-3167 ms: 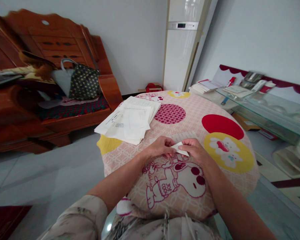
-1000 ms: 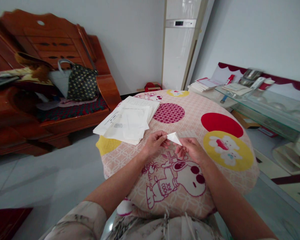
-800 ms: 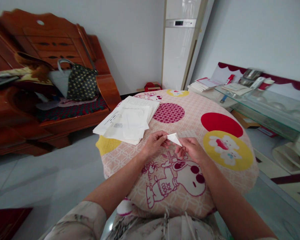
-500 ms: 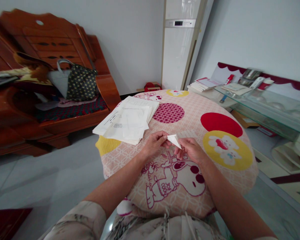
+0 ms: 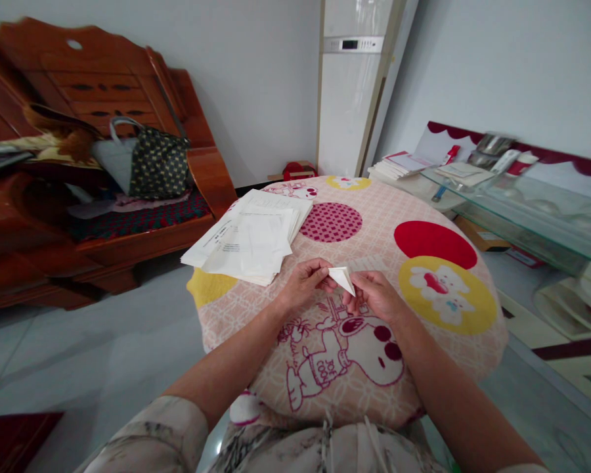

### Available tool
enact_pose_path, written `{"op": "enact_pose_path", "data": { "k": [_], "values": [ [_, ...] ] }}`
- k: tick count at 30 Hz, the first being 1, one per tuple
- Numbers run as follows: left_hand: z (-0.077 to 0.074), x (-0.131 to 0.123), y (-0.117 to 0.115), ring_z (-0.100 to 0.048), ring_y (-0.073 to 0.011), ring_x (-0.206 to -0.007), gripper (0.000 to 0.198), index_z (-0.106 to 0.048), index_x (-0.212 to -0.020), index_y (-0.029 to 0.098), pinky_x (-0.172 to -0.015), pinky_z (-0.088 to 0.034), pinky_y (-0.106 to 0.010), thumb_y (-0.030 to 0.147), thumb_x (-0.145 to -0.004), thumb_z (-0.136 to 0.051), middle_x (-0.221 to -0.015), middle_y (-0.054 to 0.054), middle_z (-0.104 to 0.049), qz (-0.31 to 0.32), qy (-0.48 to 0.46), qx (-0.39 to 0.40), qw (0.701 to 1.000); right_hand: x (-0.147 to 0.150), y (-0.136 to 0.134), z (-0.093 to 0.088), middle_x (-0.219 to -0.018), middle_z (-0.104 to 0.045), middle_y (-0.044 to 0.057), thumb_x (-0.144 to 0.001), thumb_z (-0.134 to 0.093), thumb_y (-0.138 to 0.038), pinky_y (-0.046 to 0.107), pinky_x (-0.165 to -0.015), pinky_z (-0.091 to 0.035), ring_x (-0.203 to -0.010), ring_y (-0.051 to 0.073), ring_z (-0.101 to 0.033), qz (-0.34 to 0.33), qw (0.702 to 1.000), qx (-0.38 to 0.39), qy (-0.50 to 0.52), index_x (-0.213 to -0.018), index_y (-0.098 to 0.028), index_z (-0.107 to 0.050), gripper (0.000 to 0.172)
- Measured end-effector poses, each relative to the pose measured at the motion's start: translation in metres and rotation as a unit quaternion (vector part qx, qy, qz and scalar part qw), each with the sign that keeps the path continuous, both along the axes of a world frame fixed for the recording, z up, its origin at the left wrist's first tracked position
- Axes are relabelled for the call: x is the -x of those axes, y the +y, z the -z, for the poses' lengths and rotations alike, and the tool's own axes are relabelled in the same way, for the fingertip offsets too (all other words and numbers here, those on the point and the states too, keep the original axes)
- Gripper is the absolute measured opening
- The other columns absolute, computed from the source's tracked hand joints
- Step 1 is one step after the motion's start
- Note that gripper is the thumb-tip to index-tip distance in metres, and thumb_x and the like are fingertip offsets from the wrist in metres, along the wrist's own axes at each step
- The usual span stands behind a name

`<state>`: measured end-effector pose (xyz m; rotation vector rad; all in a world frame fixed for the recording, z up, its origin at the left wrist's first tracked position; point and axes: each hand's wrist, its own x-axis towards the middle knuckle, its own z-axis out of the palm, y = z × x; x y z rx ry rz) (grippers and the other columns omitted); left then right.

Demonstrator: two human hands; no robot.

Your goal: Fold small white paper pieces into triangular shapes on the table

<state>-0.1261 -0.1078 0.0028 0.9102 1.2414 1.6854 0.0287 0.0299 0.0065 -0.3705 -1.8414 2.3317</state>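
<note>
A small piece of white paper (image 5: 342,278), folded to a pointed triangle, is held just above the near half of the round table. My left hand (image 5: 306,282) pinches its left corner between thumb and fingers. On the other side, my right hand (image 5: 374,292) has its thumb and fingers closed on the right edge, near the downward tip. The fold's underside is hidden. Left of the hands lies a stack of printed paper sheets (image 5: 249,243), spread a little unevenly on the patterned tablecloth (image 5: 374,213).
A wooden sofa (image 5: 103,85) with a dark patterned bag (image 5: 160,161) stands at the left. To the right is a glass-topped cabinet (image 5: 536,217) bearing papers, metal bowls and a red bottle. A tall white air conditioner (image 5: 347,98) stands behind the table.
The right hand's fingers have shifted very slightly on the folded paper, whose layers show a little more apart at the top. Both hands otherwise keep their places.
</note>
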Motion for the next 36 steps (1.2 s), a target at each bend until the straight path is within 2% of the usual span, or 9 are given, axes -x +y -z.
{"op": "enact_pose_path", "data": {
  "k": [6, 10, 13, 17, 20, 25, 32, 36],
  "values": [
    [0.001, 0.0, 0.0, -0.069, -0.0126, -0.066, 0.038, -0.067, -0.092, 0.014, -0.069, -0.058, -0.025, 0.05, -0.082, -0.074, -0.075, -0.003, -0.073, -0.009, -0.001, 0.013, 1.0, 0.0, -0.001, -0.002, -0.065, -0.072, 0.007, -0.085, -0.067, -0.059, 0.022, -0.038, -0.051, -0.045, 0.014, -0.064, 0.016, 1.0, -0.012, 0.004, -0.075, -0.014, -0.07, 0.046],
    [0.002, 0.001, 0.002, -0.07, -0.0131, -0.063, 0.034, -0.066, -0.089, 0.014, -0.065, -0.057, -0.024, 0.046, -0.082, -0.075, -0.073, -0.004, -0.074, -0.024, -0.023, 0.039, 0.999, 0.001, -0.003, -0.002, -0.064, -0.071, 0.007, -0.084, -0.069, -0.057, 0.022, -0.039, -0.05, -0.045, 0.014, -0.064, 0.05, 0.997, -0.056, 0.0, -0.072, -0.014, -0.069, 0.044],
    [0.002, 0.0, 0.002, -0.07, -0.0129, -0.064, 0.029, -0.066, -0.091, 0.013, -0.065, -0.057, -0.022, 0.04, -0.083, -0.075, -0.072, -0.004, -0.074, -0.031, -0.05, 0.049, 0.997, 0.003, -0.005, 0.0, -0.061, -0.07, 0.005, -0.08, -0.073, -0.052, 0.021, -0.037, -0.047, -0.043, 0.013, -0.061, 0.089, 0.99, -0.109, -0.019, -0.07, -0.015, -0.068, 0.039],
    [-0.001, -0.003, 0.001, -0.074, -0.0145, -0.077, 0.032, -0.065, -0.109, 0.012, -0.071, -0.059, -0.023, 0.031, -0.084, -0.075, -0.086, -0.008, -0.076, -0.041, -0.097, 0.032, 0.994, 0.005, -0.005, 0.006, -0.059, -0.068, 0.004, -0.081, -0.07, -0.054, 0.022, -0.035, -0.045, -0.042, 0.014, -0.06, 0.17, 0.973, -0.159, -0.01, -0.07, -0.017, -0.069, 0.039],
    [-0.004, -0.005, 0.0, -0.074, -0.0149, -0.082, 0.029, -0.066, -0.107, 0.011, -0.076, -0.059, -0.024, 0.027, -0.085, -0.075, -0.095, -0.01, -0.077, -0.02, -0.118, 0.026, 0.993, 0.006, -0.006, 0.007, -0.057, -0.067, 0.004, -0.083, -0.068, -0.054, 0.023, -0.036, -0.044, -0.042, 0.015, -0.06, 0.204, 0.958, -0.199, -0.006, -0.067, -0.018, -0.069, 0.038],
    [-0.005, -0.008, 0.0, -0.075, -0.0151, -0.085, 0.025, -0.065, -0.109, 0.012, -0.08, -0.059, -0.024, 0.022, -0.087, -0.073, -0.101, -0.012, -0.077, -0.003, -0.14, 0.022, 0.99, 0.005, -0.009, 0.005, -0.056, -0.067, 0.003, -0.085, -0.067, -0.05, 0.027, -0.039, -0.046, -0.045, 0.017, -0.062, 0.223, 0.941, -0.256, 0.0, -0.064, -0.022, -0.067, 0.035],
    [-0.001, -0.009, 0.001, -0.076, -0.019, -0.089, 0.037, -0.056, -0.124, 0.012, -0.077, -0.06, -0.026, 0.016, -0.089, -0.068, -0.099, -0.014, -0.077, -0.011, -0.156, 0.026, 0.987, 0.007, -0.011, 0.007, -0.055, -0.065, 0.002, -0.086, -0.066, -0.047, 0.027, -0.04, -0.044, -0.045, 0.018, -0.061, 0.242, 0.934, -0.264, -0.003, -0.062, -0.022, -0.065, 0.035],
    [-0.003, -0.009, 0.001, -0.076, -0.018, -0.089, 0.042, -0.058, -0.124, 0.012, -0.079, -0.06, -0.025, 0.017, -0.086, -0.073, -0.098, -0.012, -0.078, -0.003, -0.158, 0.018, 0.987, 0.006, -0.011, 0.008, -0.056, -0.065, 0.002, -0.089, -0.063, -0.047, 0.027, -0.041, -0.042, -0.045, 0.018, -0.059, 0.241, 0.929, -0.28, 0.003, -0.063, -0.022, -0.064, 0.036]
  ]
}}
